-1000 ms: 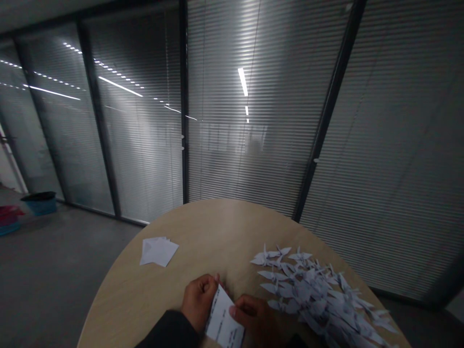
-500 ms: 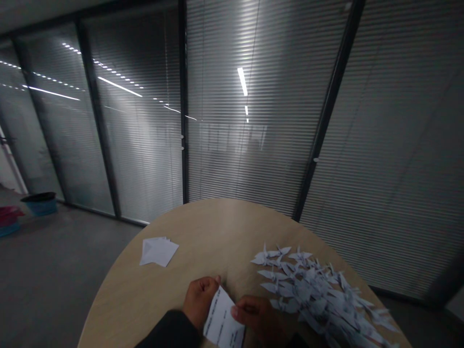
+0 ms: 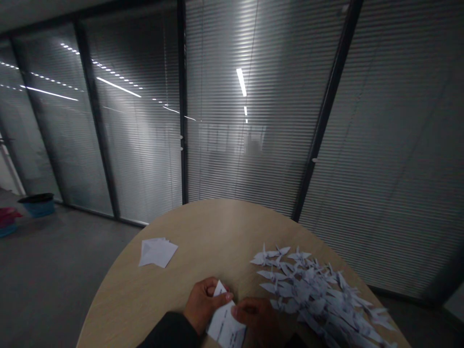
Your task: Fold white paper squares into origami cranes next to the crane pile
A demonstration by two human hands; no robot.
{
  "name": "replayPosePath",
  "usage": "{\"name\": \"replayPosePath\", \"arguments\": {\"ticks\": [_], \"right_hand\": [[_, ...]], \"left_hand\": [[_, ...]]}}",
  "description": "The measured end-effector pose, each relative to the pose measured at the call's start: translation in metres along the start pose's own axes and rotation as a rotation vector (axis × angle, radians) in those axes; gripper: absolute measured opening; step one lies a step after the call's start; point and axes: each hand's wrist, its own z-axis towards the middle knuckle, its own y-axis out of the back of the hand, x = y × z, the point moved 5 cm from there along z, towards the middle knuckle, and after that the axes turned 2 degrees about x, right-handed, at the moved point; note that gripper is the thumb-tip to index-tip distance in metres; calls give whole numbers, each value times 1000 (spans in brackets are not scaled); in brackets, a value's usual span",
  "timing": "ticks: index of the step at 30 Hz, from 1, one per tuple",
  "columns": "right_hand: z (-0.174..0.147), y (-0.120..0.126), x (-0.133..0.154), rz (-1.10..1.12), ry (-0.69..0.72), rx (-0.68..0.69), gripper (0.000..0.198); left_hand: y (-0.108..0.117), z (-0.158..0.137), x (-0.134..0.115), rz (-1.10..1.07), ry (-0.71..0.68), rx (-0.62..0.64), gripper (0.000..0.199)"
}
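Note:
A small sheet of printed white paper [image 3: 225, 328] is held between my two hands near the front of the table. My left hand [image 3: 205, 303] grips its upper left part, thumb lying across the printed face, and a pointed corner sticks up past the fingers. My right hand [image 3: 258, 316] pinches the right edge between thumb and fingers. To the right lies a dense heap of folded paper cranes [image 3: 315, 290], close to my right hand. A few flat white paper sheets [image 3: 159, 252] lie overlapping on the table's left side.
The round wooden table [image 3: 224, 222] stands near a glass partition with blinds [image 3: 246, 169]. On the floor at far left are a blue tub with a dark rim [image 3: 38, 207] and a pink and blue one [image 3: 7, 222].
My left thumb has moved right and down across the paper's face, and the sheet's top corner now shows above it. My right hand keeps its pinch in nearly the same place.

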Motion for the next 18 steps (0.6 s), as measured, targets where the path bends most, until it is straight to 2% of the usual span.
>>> {"name": "replayPosePath", "arguments": {"ticks": [8,18], "right_hand": [[0,0,0,-13,21,-2,36],[-5,-3,12,-8,5,44,38]], "left_hand": [[2,-4,-3,32,-24,-23,49],[3,-7,-7,91,-65,-24,56]]}}
